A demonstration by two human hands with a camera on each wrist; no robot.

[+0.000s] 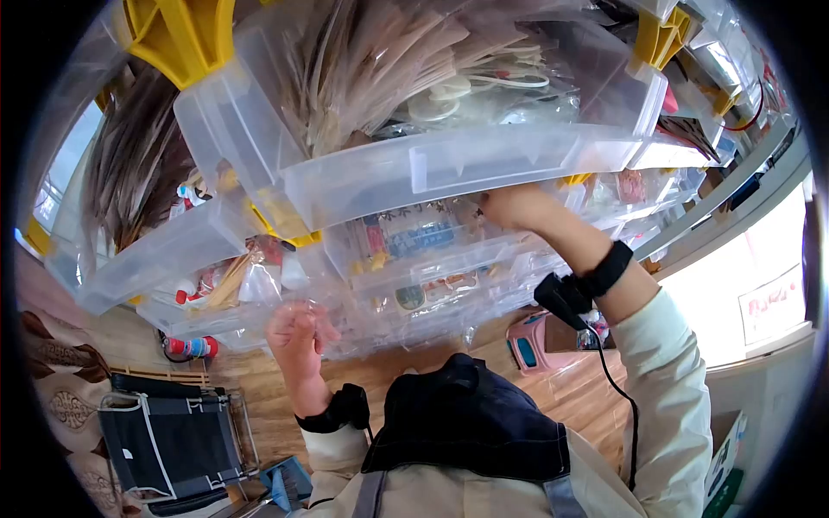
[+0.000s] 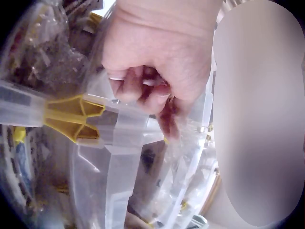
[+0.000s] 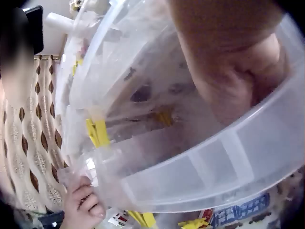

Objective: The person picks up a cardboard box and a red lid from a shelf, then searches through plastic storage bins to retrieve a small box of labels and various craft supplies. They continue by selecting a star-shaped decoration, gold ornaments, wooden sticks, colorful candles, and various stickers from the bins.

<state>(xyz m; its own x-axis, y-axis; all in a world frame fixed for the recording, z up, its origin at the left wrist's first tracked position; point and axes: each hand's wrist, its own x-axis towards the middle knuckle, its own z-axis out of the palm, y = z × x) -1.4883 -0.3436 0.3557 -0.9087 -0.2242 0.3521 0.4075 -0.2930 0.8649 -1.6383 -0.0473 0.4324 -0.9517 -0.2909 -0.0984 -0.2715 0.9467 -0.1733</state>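
Note:
At the lower left of the stacked clear bins in the head view, my left hand (image 1: 298, 341) has its fingers curled, pinching a clear plastic piece (image 3: 71, 175), thin and hard to make out. In the left wrist view the same hand (image 2: 159, 62) is beside a bin corner with a yellow connector (image 2: 76, 117). My right hand (image 1: 518, 207) reaches into a lower bin, beneath the front wall of the upper bin (image 1: 466, 164). Its fingertips are hidden; the right wrist view shows the hand (image 3: 233, 76) bent down behind a clear wall (image 3: 214, 162).
Flat plastic packets (image 1: 371, 69) fill the upper bin. Blue and red packaged items (image 1: 423, 237) lie in the bin below. A folding chair (image 1: 168, 440) stands at the lower left, a pink container (image 1: 528, 345) is on the wooden floor, and patterned curtains (image 3: 35, 143) hang behind.

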